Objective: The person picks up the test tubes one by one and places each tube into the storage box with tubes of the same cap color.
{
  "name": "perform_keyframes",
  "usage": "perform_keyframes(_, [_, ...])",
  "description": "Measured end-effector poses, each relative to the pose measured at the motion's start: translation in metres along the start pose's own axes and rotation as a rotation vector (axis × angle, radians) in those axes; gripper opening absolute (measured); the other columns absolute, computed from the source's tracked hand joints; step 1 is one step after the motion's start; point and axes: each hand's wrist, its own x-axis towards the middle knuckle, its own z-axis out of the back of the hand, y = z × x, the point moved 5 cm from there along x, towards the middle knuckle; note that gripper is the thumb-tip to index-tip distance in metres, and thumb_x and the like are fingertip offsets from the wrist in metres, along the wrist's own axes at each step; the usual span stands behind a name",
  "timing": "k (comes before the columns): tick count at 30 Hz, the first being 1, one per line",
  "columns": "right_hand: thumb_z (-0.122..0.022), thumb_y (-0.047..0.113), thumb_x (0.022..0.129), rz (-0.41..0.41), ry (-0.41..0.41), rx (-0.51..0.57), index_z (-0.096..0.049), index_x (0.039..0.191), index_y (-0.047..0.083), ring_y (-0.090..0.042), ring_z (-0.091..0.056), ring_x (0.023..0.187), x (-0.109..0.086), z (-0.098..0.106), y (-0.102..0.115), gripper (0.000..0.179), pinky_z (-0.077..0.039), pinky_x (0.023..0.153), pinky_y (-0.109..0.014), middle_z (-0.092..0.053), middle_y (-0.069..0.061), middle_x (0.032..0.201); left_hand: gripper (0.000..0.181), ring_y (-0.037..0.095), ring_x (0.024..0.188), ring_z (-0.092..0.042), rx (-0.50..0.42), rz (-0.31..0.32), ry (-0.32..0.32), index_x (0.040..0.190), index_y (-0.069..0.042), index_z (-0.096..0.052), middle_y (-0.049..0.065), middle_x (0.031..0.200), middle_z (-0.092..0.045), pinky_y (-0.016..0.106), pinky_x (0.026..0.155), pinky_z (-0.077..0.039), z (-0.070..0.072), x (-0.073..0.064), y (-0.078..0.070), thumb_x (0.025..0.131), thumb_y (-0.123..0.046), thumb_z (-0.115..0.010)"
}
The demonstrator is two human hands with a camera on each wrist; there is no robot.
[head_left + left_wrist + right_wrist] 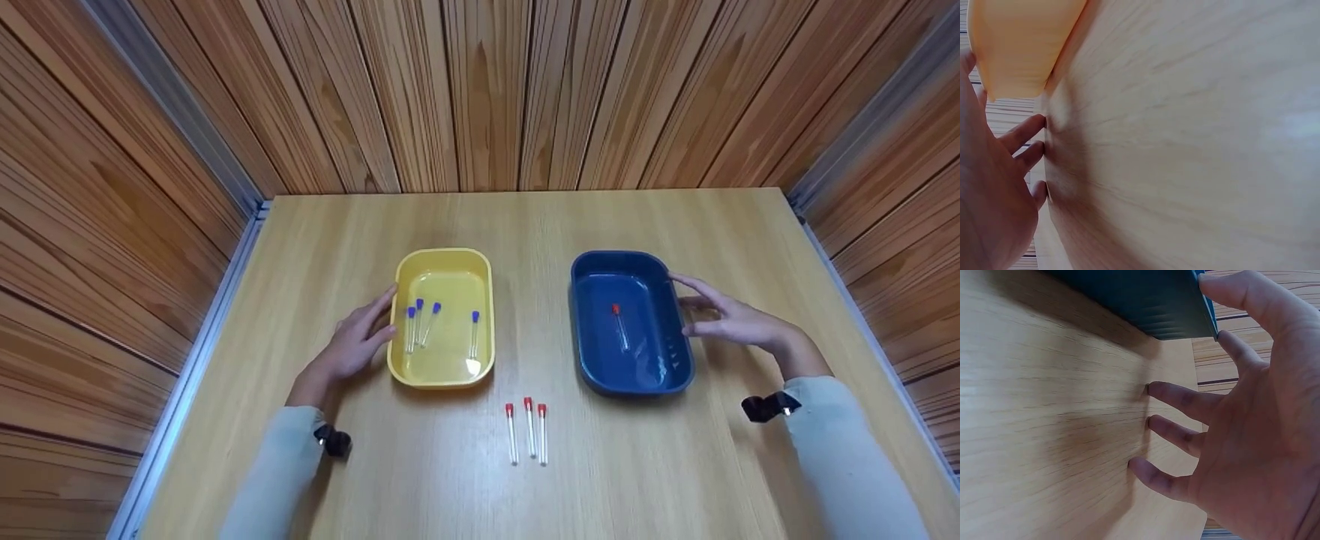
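My left hand (354,341) rests at the left side of a yellow tray (442,382), thumb and forefinger touching its rim. Several blue-capped tubes (475,334) lie inside that tray. On the other side, my right hand (739,321) touches the right rim of a dark blue tray (634,384) with thumb and forefinger. One red-capped tube (621,330) lies in the blue tray. In both wrist views the remaining fingertips touch the tabletop, spread apart. Three more red-capped tubes (530,431) lie side by side on the table between the trays, nearer to me.
The wooden table (420,480) is bounded by plank-patterned walls (487,97) at the back and both sides. Metal frame rails (191,360) run along its side edges. Each sleeve carries a small black wrist camera (769,407).
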Motion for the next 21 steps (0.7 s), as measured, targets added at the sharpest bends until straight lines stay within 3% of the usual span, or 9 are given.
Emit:
perform_keyframes(5, [-0.066, 0.021, 0.111, -0.01, 0.0, -0.002, -0.005, 0.182, 0.018, -0.069, -0.024, 0.166, 0.001, -0.002, 0.005, 0.094, -0.021, 0.121, -0.096, -0.016, -0.035, 0.185, 0.077, 0.042, 0.178, -0.018, -0.007, 0.008, 0.008, 0.183, -0.035, -0.015, 0.002, 0.192, -0.022, 0.078, 0.137, -0.005, 0.002, -0.001, 0.0, 0.117, -0.051, -0.053])
perform_keyframes(10, [-0.068, 0.024, 0.111, -0.032, 0.005, -0.008, -0.006, 0.182, 0.02, -0.069, -0.024, 0.166, 0.002, -0.002, 0.004, 0.094, -0.022, 0.121, -0.096, -0.022, -0.037, 0.183, 0.078, 0.044, 0.177, -0.022, -0.003, -0.011, -0.006, 0.182, -0.032, -0.022, 0.008, 0.19, -0.027, 0.076, 0.139, -0.014, 0.007, 0.0, -0.003, 0.115, -0.048, -0.06])
perform_keyframes(13, [-0.067, 0.026, 0.111, -0.035, 0.011, -0.009, -0.006, 0.182, 0.022, -0.068, -0.023, 0.166, 0.0, -0.001, 0.006, 0.094, -0.02, 0.121, -0.096, -0.022, -0.037, 0.183, 0.077, 0.044, 0.175, -0.028, 0.007, -0.033, -0.029, 0.18, -0.031, -0.028, 0.013, 0.186, -0.034, 0.075, 0.138, -0.021, 0.01, 0.002, -0.009, 0.114, -0.044, -0.064])
perform_keyframes(21, [-0.067, 0.026, 0.111, -0.032, 0.03, -0.006, -0.003, 0.182, 0.022, -0.068, -0.021, 0.167, -0.001, 0.0, 0.006, 0.096, -0.019, 0.121, -0.097, -0.019, -0.037, 0.184, 0.073, 0.041, 0.171, -0.035, 0.055, -0.049, -0.112, 0.176, -0.03, -0.041, 0.012, 0.181, -0.041, 0.07, 0.136, -0.026, 0.011, 0.002, -0.031, 0.11, -0.037, -0.071])
